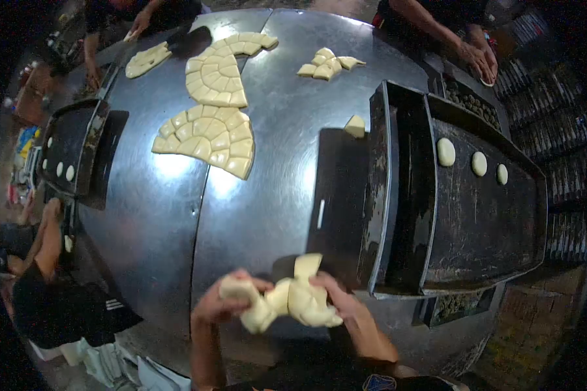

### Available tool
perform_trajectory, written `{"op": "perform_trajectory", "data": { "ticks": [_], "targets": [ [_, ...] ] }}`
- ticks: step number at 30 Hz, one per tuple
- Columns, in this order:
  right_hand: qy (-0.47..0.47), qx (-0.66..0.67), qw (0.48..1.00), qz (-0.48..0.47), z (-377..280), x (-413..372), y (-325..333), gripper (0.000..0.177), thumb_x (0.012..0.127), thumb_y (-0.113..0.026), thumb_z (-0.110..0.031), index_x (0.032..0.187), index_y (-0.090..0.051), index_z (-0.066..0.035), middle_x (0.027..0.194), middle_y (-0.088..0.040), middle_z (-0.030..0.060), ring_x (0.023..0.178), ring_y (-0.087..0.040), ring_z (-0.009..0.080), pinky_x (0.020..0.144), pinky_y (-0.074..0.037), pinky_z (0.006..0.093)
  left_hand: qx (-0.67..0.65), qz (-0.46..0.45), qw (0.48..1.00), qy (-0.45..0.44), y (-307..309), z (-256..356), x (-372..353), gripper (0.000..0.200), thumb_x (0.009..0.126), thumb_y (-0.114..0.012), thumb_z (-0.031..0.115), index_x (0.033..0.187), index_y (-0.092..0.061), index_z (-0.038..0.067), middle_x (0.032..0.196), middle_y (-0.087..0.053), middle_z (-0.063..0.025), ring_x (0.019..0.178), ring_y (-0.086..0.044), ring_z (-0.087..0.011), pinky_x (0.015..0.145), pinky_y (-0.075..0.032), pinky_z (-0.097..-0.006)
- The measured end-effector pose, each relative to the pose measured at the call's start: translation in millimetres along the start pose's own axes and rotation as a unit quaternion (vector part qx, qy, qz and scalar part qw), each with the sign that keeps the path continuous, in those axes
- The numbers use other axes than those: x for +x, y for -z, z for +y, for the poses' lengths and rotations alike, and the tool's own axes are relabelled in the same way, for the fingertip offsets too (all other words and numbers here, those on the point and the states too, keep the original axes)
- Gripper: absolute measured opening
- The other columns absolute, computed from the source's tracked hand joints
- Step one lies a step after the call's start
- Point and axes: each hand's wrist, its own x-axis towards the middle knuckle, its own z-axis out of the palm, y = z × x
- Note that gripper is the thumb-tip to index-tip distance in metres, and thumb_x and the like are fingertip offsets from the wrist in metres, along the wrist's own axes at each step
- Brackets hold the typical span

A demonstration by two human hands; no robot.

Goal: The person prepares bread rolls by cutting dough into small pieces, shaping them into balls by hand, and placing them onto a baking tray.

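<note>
Low over the near edge of the metal table (267, 215), a cluster of joined pale dough pieces (280, 296) hangs between my hands. My left hand (216, 301) is closed around its left end, slightly blurred. At the other end, my right hand (338, 296) grips the dough from the side, some fingers hidden behind it. One dough wedge sticks up at the top of the cluster. Farther off lies a big fan-shaped sheet of divided dough (209, 137). A smaller cluster of dough pieces (325, 65) rests to its right, and a single dough piece (355, 126) sits beside the tray.
Dark baking trays (482, 228) stand at the right, one holding several dough balls (479, 164). Another tray (72, 143) with dough balls is at the left. Co-workers' hands (477, 62) work at the far right, others at the left. Stacked trays (571, 156) line the right side.
</note>
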Motion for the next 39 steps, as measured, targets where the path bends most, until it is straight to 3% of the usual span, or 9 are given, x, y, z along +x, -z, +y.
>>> {"op": "perform_trajectory", "data": {
  "ticks": [3, 13, 15, 17, 21, 23, 28, 37, 39],
  "targets": [
    [-0.118, 0.010, 0.993, 0.009, 33, -55, 11, 0.033, 0.089, -0.058, -0.024, 0.112, -0.057, 0.001, 0.093, -0.065, 0.0101, 0.073, -0.065, 0.0165, 0.061, -0.053, 0.0293, -0.064, -0.012, 0.997, 0.041, -24, -44, -50, 0.037, 0.077, -0.073, 0.015, 0.105, -0.051, 0.004, 0.123, -0.055, -0.0295, 0.111, -0.057, -0.0323, 0.094, -0.047, -0.0407],
    [0.011, -0.070, 0.988, 0.141, 43, -163, 84, 0.034, 0.086, -0.061, -0.021, 0.114, -0.058, -0.002, 0.102, -0.065, 0.0112, 0.087, -0.065, 0.0215, 0.076, -0.053, 0.0361, 0.085, -0.078, 0.989, 0.089, -103, -87, -24, 0.041, 0.082, -0.072, 0.017, 0.117, -0.054, 0.003, 0.122, -0.058, -0.0156, 0.108, -0.058, -0.0219, 0.092, -0.049, -0.0362],
    [0.077, -0.394, 0.892, 0.206, 18, -151, 95, 0.029, 0.089, -0.057, -0.018, 0.112, -0.059, -0.002, 0.102, -0.064, 0.0141, 0.085, -0.064, 0.0223, 0.073, -0.051, 0.0374, 0.282, 0.034, 0.955, 0.084, -89, -85, 7, 0.048, 0.082, -0.073, 0.023, 0.121, -0.055, 0.001, 0.120, -0.058, -0.0167, 0.109, -0.058, -0.0250, 0.093, -0.047, -0.0382],
    [0.369, -0.742, 0.457, 0.324, 19, -146, 113, 0.027, 0.090, -0.054, -0.018, 0.110, -0.058, 0.000, 0.098, -0.063, 0.0179, 0.080, -0.063, 0.0254, 0.070, -0.049, 0.0380, 0.596, 0.263, 0.748, -0.125, -81, -90, 17, 0.050, 0.083, -0.071, 0.025, 0.122, -0.054, -0.001, 0.120, -0.056, -0.0204, 0.110, -0.057, -0.0286, 0.095, -0.045, -0.0405],
    [0.421, -0.595, 0.579, 0.366, 40, -173, 132, 0.029, 0.089, -0.055, -0.017, 0.109, -0.059, 0.002, 0.096, -0.062, 0.0208, 0.080, -0.063, 0.0298, 0.070, -0.050, 0.0378, 0.567, 0.416, 0.647, -0.294, -84, -104, -1, 0.048, 0.083, -0.070, 0.025, 0.120, -0.055, -0.003, 0.123, -0.053, -0.0231, 0.111, -0.056, -0.0312, 0.094, -0.045, -0.0416],
    [0.321, -0.571, 0.696, 0.295, 63, -179, 157, 0.028, 0.087, -0.058, -0.016, 0.108, -0.062, 0.002, 0.102, -0.062, 0.0204, 0.084, -0.064, 0.0300, 0.070, -0.052, 0.0366, 0.494, 0.362, 0.748, -0.257, -104, -131, -18, 0.047, 0.084, -0.070, 0.024, 0.120, -0.055, -0.002, 0.121, -0.055, -0.0215, 0.110, -0.056, -0.0314, 0.092, -0.045, -0.0420],
    [0.386, -0.558, 0.672, 0.297, 102, -160, 180, 0.038, 0.083, -0.067, -0.019, 0.109, -0.059, 0.006, 0.101, -0.054, 0.0224, 0.082, -0.059, 0.0336, 0.072, -0.052, 0.0372, 0.413, 0.192, 0.879, -0.145, -177, -252, -8, 0.041, 0.090, -0.061, 0.020, 0.123, -0.053, -0.003, 0.100, -0.067, -0.0170, 0.088, -0.064, -0.0236, 0.075, -0.051, -0.0315],
    [0.409, -0.437, 0.778, 0.190, 128, -192, 215, 0.029, 0.077, -0.069, -0.015, 0.088, -0.047, 0.001, 0.078, -0.060, 0.0159, 0.068, -0.060, 0.0189, 0.060, -0.049, 0.0324, 0.183, 0.358, 0.894, -0.197, -237, -360, 67, 0.051, 0.096, -0.051, 0.023, 0.133, -0.041, -0.010, 0.112, -0.062, -0.0164, 0.099, -0.059, -0.0181, 0.086, -0.045, -0.0267],
    [0.443, -0.491, 0.726, 0.190, 149, -208, 248, 0.030, 0.078, -0.068, -0.015, 0.089, -0.046, 0.001, 0.075, -0.059, 0.0144, 0.063, -0.061, 0.0181, 0.056, -0.049, 0.0312, 0.363, 0.365, 0.842, -0.162, -280, -351, 38, 0.039, 0.093, -0.055, 0.021, 0.121, -0.056, -0.007, 0.115, -0.061, -0.0194, 0.099, -0.060, -0.0196, 0.085, -0.048, -0.0294]
  ]
}}
